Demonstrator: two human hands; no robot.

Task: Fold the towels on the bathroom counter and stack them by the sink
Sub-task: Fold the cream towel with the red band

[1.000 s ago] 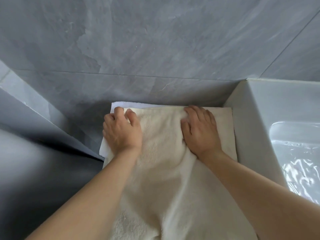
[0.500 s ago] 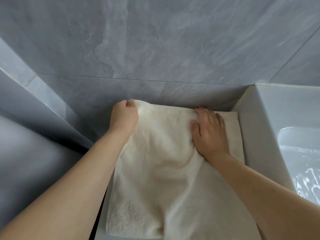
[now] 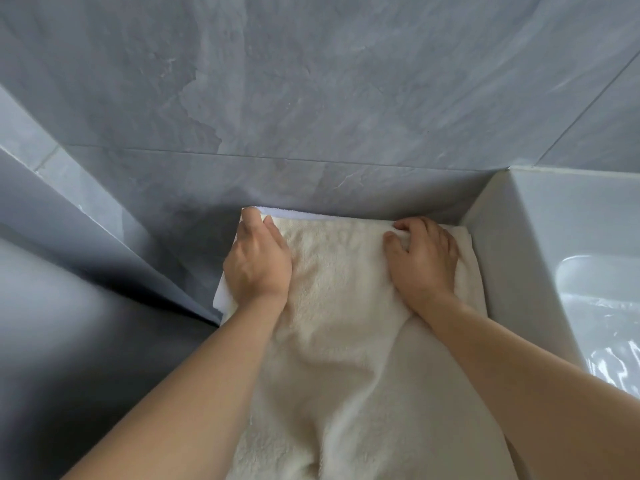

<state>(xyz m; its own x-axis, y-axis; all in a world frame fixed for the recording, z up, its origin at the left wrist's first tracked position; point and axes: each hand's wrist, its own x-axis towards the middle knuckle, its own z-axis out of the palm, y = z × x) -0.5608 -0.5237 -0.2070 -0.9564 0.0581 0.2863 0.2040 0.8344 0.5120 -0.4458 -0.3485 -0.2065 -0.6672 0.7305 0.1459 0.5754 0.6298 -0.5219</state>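
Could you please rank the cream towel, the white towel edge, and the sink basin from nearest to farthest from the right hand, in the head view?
From the right hand:
1. cream towel, directly under it.
2. sink basin, to its right.
3. white towel edge, at the far left.

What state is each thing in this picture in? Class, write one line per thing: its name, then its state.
Cream terry towel: spread flat, rumpled near the bottom, lying on the white towel.
White towel: underneath, only its far and left edges showing.
Left hand: resting at the towels' left edge, fingertips hidden.
Right hand: fingers curled, pinching the cream towel's far edge.
White rectangular sink: glossy, nothing seen in it.
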